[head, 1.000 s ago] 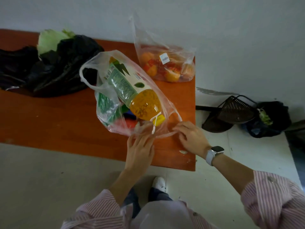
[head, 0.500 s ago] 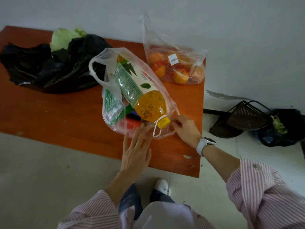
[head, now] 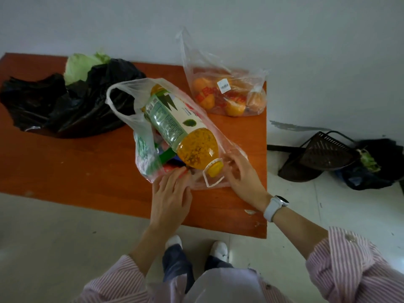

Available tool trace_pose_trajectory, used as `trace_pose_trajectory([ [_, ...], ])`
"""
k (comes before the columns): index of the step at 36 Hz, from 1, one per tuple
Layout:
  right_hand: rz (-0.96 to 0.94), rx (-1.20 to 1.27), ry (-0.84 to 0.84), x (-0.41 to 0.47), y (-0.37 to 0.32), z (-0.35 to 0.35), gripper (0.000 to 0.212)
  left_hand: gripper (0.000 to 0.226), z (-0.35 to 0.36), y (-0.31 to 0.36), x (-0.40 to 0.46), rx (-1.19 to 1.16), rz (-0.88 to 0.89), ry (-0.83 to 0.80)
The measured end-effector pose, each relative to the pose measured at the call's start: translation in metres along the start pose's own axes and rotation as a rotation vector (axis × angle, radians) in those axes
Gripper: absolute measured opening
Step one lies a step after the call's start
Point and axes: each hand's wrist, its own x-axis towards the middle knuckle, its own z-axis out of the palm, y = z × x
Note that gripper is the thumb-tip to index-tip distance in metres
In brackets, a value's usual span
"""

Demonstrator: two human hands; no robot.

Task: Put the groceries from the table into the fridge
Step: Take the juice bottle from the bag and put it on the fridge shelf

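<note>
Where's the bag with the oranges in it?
The clear bag of oranges sits at the table's far right corner, near the wall, just beyond the bag holding the big yellow bottle and well right of the black bag.

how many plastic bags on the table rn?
3. Black bag at the far left with a cabbage poking out, clear bag in the middle holding the big bottle, clear bag of oranges at the far right corner. More could lie under the black one.

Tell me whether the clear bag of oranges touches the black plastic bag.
Apart. The head view shows bare orange tabletop between the orange bag and black bag.
</note>
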Motion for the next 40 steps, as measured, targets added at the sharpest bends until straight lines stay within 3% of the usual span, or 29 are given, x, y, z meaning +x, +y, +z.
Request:
trace_pose_trajectory([
  [3,0.115,0.121,-0.183,0.003,-0.011,0.009,0.047,0.04,-0.004,-0.001,0.013,0.036,0.021,-0.055],
  [8,0.333,0.095,-0.066,0.014,-0.021,0.018,0.035,0.053,-0.012,-0.01,0.041,0.147,0.135,-0.158],
  [12,0.385,0.125,0.02,0.017,-0.03,0.018,0.022,0.056,-0.02,-0.023,0.067,0.205,0.294,-0.171],
  [15,0.387,0.161,0.055,0.018,-0.039,0.014,0.022,0.064,-0.017,-0.032,0.083,0.271,0.413,-0.202],
  [18,0.398,0.008,-0.086,0.019,-0.051,0.01,0.032,0.069,-0.014,-0.034,0.094,0.302,0.457,-0.245],
  [21,0.389,-0.174,-0.125,0.016,-0.054,0.007,0.023,0.075,-0.013,-0.035,0.103,0.295,0.505,-0.266],
  [24,0.437,-0.181,-0.097,0.007,-0.049,0.003,0.022,0.087,-0.013,-0.036,0.109,0.299,0.525,-0.29],
  [32,0.372,-0.234,-0.101,0.019,-0.071,-0.008,0.034,0.075,-0.017,-0.04,0.112,0.265,0.535,-0.279],
  [40,0.27,0.041,0.102,0.043,-0.132,-0.041,0.033,0.093,-0.04,-0.035,0.123,0.186,0.444,-0.161],
])
